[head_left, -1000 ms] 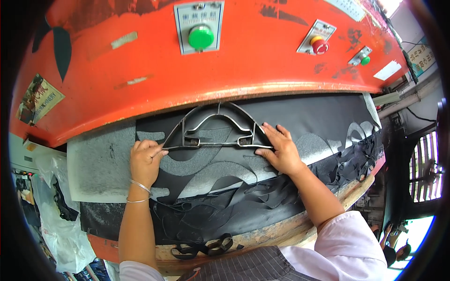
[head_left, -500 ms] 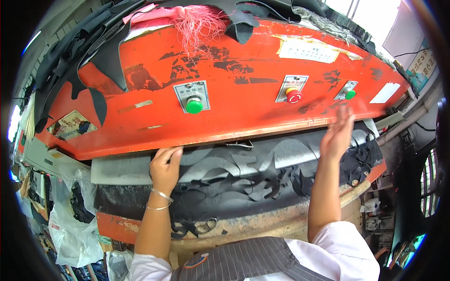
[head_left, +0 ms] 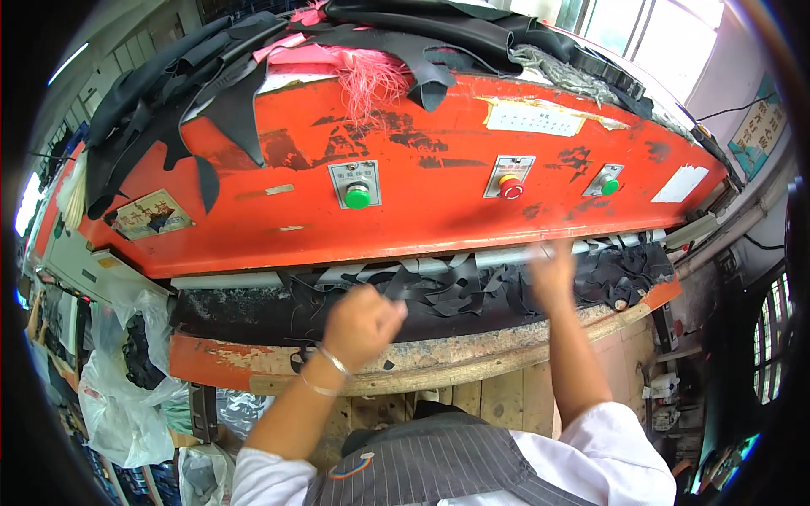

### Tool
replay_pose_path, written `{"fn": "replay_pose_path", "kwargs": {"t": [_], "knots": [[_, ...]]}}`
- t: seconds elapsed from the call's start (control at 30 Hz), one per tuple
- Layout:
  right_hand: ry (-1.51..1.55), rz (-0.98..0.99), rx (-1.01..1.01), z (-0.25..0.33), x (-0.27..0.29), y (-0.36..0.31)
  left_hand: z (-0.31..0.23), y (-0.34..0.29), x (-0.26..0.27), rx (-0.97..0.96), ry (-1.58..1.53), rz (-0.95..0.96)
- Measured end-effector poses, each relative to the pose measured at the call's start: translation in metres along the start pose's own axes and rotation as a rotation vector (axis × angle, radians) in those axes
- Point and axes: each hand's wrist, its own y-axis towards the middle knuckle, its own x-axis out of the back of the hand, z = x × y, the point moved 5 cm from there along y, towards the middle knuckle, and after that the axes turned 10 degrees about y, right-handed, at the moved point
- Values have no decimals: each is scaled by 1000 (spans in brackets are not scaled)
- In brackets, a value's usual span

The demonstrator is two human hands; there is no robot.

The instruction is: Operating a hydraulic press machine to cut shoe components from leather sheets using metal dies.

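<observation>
black sheet offcuts (head_left: 456, 291) tangled across center and right of frame, below red press beam (head_left: 405, 228); likely light, limp, prone to snagging; best pinched by broad loose ends. left hand (head_left: 363, 325) folded together, nothing visible inside; right hand (head_left: 554, 277) blurred, cannot tell grip.

You face glossy, scuffed paint on the press front (head_left: 422, 202) at 12 o'clock; smooth, leather-like scraps (head_left: 620, 274) at 3; a worn wooden rail (head_left: 472, 368) at 5; your shiny metal bangles (head_left: 333, 361) at 7; and a crinkled plastic bag (head_left: 118, 426) at 8.
</observation>
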Motion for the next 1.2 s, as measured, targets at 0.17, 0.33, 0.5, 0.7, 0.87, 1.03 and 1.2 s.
{"fn": "replay_pose_path", "kwargs": {"t": [0.17,0.33,0.5,0.7,0.87,1.03,1.2], "knots": [[-274,905,493,88,-80,-192,-30,-119,-42,132,-18,340],[-344,721,381,80,-91,-211,-42,-127,-49,238,62,280],[-358,719,313,81,-96,-201,-31,-117,-55,267,37,267],[-283,1005,252,83,-107,-168,22,-83,-50,192,-231,717],[129,1189,-245,59,-131,-137,138,16,-41,304,-285,238],[175,1152,-217,87,-197,-122,260,74,-85,618,227,233],[427,1144,-198,106,-240,-127,273,98,-129,574,102,435]]}}
